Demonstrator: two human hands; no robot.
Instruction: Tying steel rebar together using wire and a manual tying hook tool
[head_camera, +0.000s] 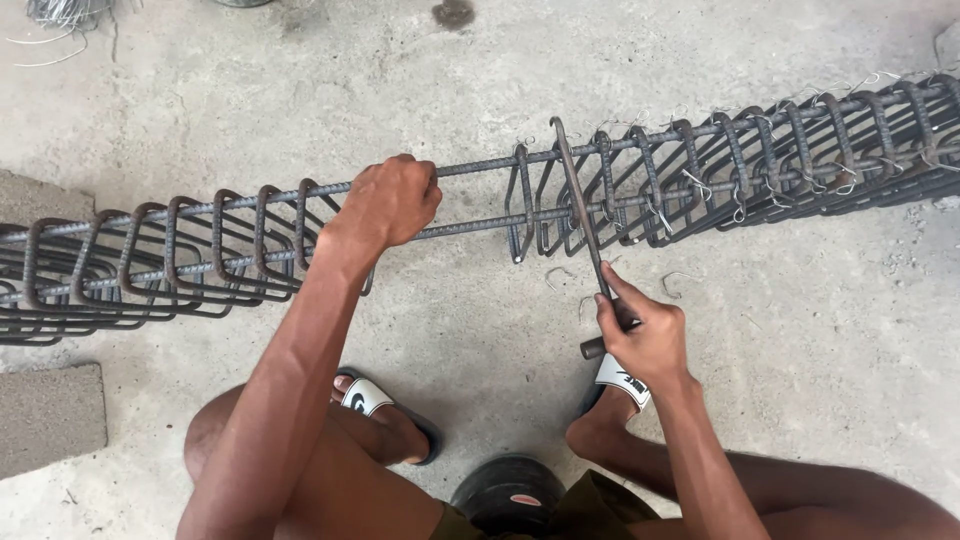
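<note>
A long rebar cage (700, 170) of rusty bars and square stirrups lies across the concrete floor from left to right. My left hand (392, 200) is closed around its upper long bar (470, 167), in a gap between stirrups. My right hand (642, 330) grips the handle of a thin metal hook tool (578, 190). The tool's hooked tip reaches up over the top bar among the stirrups. Thin tie wires (740, 205) are twisted at several crossings to the right.
Loose bent wire pieces (560, 275) lie on the floor below the cage. A bundle of wire (60, 15) sits at the top left. Grey blocks (50, 415) are at the left edge. My sandalled feet (375, 400) and a dark round stool (508, 495) are below.
</note>
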